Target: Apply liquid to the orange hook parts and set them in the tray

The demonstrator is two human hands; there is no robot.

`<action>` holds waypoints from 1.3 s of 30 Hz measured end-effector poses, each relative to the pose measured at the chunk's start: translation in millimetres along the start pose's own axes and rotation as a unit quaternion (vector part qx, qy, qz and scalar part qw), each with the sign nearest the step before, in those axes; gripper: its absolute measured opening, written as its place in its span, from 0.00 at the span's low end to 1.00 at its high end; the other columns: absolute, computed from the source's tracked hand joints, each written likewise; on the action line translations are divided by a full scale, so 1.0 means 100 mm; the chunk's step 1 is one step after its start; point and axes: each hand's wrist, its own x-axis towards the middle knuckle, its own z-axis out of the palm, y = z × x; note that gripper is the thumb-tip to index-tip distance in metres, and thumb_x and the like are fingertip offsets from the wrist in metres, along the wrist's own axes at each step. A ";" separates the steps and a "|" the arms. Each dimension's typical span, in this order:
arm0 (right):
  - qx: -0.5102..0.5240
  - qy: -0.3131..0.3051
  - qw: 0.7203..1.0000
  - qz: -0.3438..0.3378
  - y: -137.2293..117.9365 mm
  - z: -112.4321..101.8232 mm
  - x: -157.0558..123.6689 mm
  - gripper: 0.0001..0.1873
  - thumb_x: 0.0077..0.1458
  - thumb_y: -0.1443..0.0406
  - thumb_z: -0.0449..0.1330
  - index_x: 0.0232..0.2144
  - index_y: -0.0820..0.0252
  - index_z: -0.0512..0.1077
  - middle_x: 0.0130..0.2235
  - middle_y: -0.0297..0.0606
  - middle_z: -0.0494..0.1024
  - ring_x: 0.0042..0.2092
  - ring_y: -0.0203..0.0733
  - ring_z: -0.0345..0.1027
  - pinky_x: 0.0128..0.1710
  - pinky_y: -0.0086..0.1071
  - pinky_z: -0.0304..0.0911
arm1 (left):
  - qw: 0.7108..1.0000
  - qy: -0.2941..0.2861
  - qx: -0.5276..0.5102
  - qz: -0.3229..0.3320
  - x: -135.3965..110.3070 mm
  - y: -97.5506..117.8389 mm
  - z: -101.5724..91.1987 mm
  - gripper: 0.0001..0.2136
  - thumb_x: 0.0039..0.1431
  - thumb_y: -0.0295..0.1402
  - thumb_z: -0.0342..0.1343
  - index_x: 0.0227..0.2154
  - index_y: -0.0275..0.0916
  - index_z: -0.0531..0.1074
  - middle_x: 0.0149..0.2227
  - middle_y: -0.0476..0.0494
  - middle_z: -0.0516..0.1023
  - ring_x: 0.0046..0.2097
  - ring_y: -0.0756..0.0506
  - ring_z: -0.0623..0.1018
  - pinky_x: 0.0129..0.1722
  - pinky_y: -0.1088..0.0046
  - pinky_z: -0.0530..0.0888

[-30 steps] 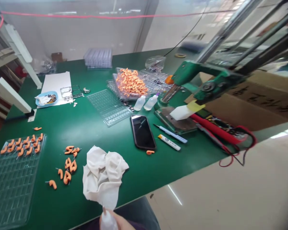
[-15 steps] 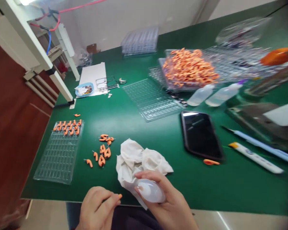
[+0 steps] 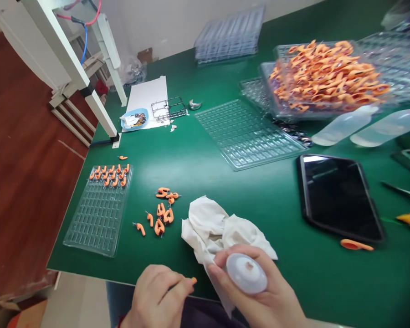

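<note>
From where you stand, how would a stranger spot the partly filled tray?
Start at the green table's near left corner, beside the wooden floor. A clear tray lies there, left of the loose orange pieces and the white cloth. Unlike the other clear trays farther back, it has neat lines of orange pieces in its far rows only.

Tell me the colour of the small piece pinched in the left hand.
Orange; the small piece shows best in the head view.

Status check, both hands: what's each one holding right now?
Left hand: closed, pinching a small orange part.
Right hand: closed around a translucent plastic bottle, touching the white cloth.
</note>
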 end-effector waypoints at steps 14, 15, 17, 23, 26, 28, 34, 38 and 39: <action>0.095 -0.040 0.994 -0.043 0.03 0.08 -0.05 0.08 0.55 0.63 0.66 0.33 0.48 0.69 0.29 0.27 0.74 0.35 0.38 0.69 0.45 0.29 0.63 | 0.999 -0.005 -0.015 -0.045 0.05 0.09 0.12 0.06 0.60 0.19 0.52 0.31 0.36 0.69 0.28 0.46 0.77 0.29 0.48 0.75 0.31 0.73 0.73; 0.093 -0.042 0.993 -0.052 0.06 0.10 -0.06 0.07 0.55 0.63 0.66 0.32 0.49 0.69 0.29 0.27 0.74 0.35 0.38 0.69 0.48 0.30 0.62 | 0.999 -0.010 -0.016 -0.048 0.05 0.10 0.14 0.07 0.60 0.19 0.52 0.30 0.36 0.68 0.27 0.46 0.76 0.29 0.49 0.75 0.30 0.73 0.72; 0.083 -0.037 0.995 -0.047 0.10 0.13 -0.07 0.07 0.54 0.61 0.66 0.32 0.50 0.70 0.29 0.27 0.74 0.34 0.38 0.69 0.45 0.30 0.62 | 0.999 -0.007 -0.020 -0.046 0.07 0.11 0.16 0.08 0.60 0.18 0.51 0.29 0.37 0.66 0.26 0.47 0.75 0.28 0.49 0.74 0.29 0.73 0.71; 0.039 0.007 0.999 0.000 0.18 0.03 0.02 0.11 0.57 0.59 0.65 0.38 0.52 0.67 0.33 0.32 0.75 0.34 0.38 0.69 0.34 0.25 0.66 | 0.997 0.058 -0.025 -0.041 0.06 0.15 0.13 0.09 0.59 0.20 0.53 0.27 0.38 0.64 0.26 0.48 0.75 0.27 0.51 0.73 0.28 0.75 0.71; 0.037 -0.005 0.999 0.001 0.21 -0.05 0.08 0.13 0.55 0.58 0.67 0.37 0.53 0.67 0.33 0.33 0.75 0.32 0.39 0.70 0.34 0.26 0.69 | 0.995 0.071 -0.023 -0.073 0.03 0.18 0.11 0.11 0.58 0.19 0.55 0.26 0.38 0.63 0.25 0.49 0.75 0.26 0.51 0.72 0.28 0.76 0.71; 0.036 -0.011 0.999 -0.002 0.24 -0.08 0.11 0.14 0.53 0.58 0.68 0.36 0.54 0.68 0.33 0.33 0.75 0.32 0.39 0.71 0.33 0.26 0.69 | 0.993 0.075 -0.028 -0.089 0.02 0.19 0.10 0.11 0.56 0.18 0.55 0.26 0.39 0.62 0.25 0.50 0.75 0.26 0.52 0.73 0.28 0.77 0.71; 0.039 -0.016 0.999 -0.004 0.26 -0.11 0.13 0.11 0.55 0.59 0.67 0.37 0.53 0.69 0.34 0.32 0.75 0.33 0.37 0.71 0.35 0.23 0.69 | 0.986 0.068 -0.074 -0.130 0.07 0.21 0.07 0.09 0.56 0.20 0.57 0.29 0.39 0.65 0.25 0.50 0.76 0.26 0.52 0.73 0.27 0.77 0.71; 0.054 -0.036 0.998 -0.017 0.28 -0.12 0.12 0.11 0.54 0.59 0.68 0.36 0.53 0.70 0.35 0.33 0.76 0.37 0.39 0.73 0.38 0.23 0.70 | 0.992 0.049 -0.072 -0.087 0.12 0.16 -0.01 0.06 0.57 0.21 0.60 0.33 0.38 0.71 0.26 0.48 0.76 0.27 0.51 0.74 0.27 0.77 0.72; 0.059 -0.033 0.997 -0.022 0.30 -0.14 0.11 0.12 0.53 0.59 0.68 0.36 0.53 0.71 0.35 0.34 0.77 0.38 0.41 0.74 0.39 0.24 0.70 | 0.993 0.044 -0.064 -0.083 0.13 0.12 -0.05 0.05 0.58 0.22 0.60 0.33 0.38 0.73 0.26 0.48 0.76 0.28 0.51 0.74 0.28 0.77 0.72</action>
